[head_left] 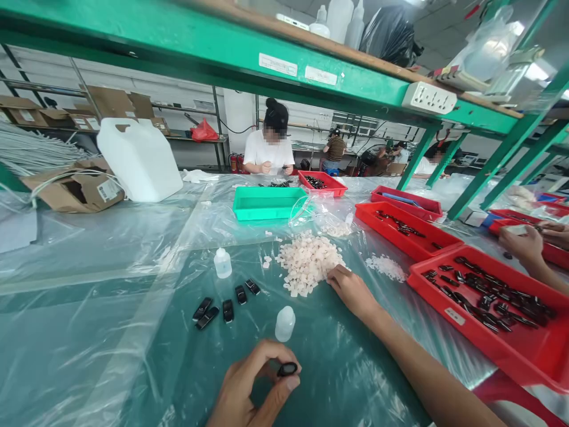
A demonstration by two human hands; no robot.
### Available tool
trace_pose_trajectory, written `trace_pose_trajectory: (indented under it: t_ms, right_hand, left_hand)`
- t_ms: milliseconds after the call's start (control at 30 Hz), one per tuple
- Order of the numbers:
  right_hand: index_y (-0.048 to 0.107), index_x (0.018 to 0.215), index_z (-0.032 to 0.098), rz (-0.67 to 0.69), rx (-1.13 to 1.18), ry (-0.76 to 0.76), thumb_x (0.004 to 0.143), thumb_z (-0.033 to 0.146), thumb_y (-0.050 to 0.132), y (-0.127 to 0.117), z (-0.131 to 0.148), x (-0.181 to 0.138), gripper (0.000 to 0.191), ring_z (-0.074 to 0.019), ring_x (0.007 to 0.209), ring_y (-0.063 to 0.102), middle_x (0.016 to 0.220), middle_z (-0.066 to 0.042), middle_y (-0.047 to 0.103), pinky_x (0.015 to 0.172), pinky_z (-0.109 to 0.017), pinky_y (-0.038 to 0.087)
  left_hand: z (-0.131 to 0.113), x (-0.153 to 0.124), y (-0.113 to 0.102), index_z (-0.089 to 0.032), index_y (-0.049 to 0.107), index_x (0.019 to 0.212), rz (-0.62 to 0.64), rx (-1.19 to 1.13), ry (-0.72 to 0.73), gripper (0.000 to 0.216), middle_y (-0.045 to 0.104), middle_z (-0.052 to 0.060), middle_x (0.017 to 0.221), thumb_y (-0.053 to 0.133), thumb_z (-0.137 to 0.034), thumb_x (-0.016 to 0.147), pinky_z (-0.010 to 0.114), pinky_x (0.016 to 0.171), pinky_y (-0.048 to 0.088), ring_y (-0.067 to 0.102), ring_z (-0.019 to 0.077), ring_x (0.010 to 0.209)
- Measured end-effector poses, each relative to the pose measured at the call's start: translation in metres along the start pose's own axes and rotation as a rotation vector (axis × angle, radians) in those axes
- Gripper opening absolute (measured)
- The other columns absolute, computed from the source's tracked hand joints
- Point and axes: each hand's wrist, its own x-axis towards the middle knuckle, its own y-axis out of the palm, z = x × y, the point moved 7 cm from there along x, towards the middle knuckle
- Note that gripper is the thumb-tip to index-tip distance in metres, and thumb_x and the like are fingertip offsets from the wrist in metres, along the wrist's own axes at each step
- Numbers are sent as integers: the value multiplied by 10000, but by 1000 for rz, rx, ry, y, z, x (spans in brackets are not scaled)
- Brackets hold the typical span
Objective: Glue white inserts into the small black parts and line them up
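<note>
My left hand (251,385) is low at the front, pinching a small black plastic part (287,369) between thumb and fingers. My right hand (351,287) reaches forward, fingers curled at the near edge of a pile of small translucent white pieces (308,261); what they grip is hidden. Several black parts (224,308) lie in a loose row on the plastic-covered table. Two small white bottles stand close by, one (285,323) near my left hand, one (223,263) farther back.
A red tray (524,356) of black parts sits at right, more red trays (406,228) behind it, a green tray (267,203) beyond the pile. A white jug (140,157) and cardboard box (73,187) stand left. A co-worker's hands (527,243) work at right; another person sits opposite.
</note>
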Motion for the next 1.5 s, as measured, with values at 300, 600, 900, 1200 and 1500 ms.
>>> trace_pose_trajectory:
  t_ms: [300,600,900,1200,1500]
  right_hand:
    - [667,1075,157,-9,177,25,1055,395,597,-21,8,-30,249,-154,816,677,992,-35,692,753,-328,601]
    - [665,1026,148,118,176,51,1036,373,635,2,15,-46,227,-134,750,661,926,-17,682,693,-295,592]
    - [637,1193,188,73,43,-55,1047,348,608,-6,31,-39,219,-163,884,660,1159,-69,660,782,-339,599]
    - [675,1083,178,86,150,-97,1037,357,627,3,42,-22,190,-172,916,668,1118,-62,682,824,-359,596]
    - [699,957,266,-25,771,-141,961,358,723,-36,121,-83,96,-150,871,706,965,-4,678,738,-238,614]
  left_hand:
    - [-10,0,1,-285,704,920,47,72,28,180,722,-1,793,597,-401,1006,222,628,537,661,163,669]
    - [-12,-2,3,-287,700,927,79,127,41,162,734,4,790,590,-375,1007,219,589,541,667,173,644]
    - [-12,0,5,-282,687,950,114,124,62,149,727,8,809,580,-361,1016,211,602,549,686,172,666]
    - [-10,-1,6,-278,661,959,133,116,66,161,678,6,798,544,-361,1031,226,603,506,641,173,664]
    - [-5,0,9,-257,638,957,164,54,15,191,638,-7,813,521,-387,1035,236,626,445,577,158,679]
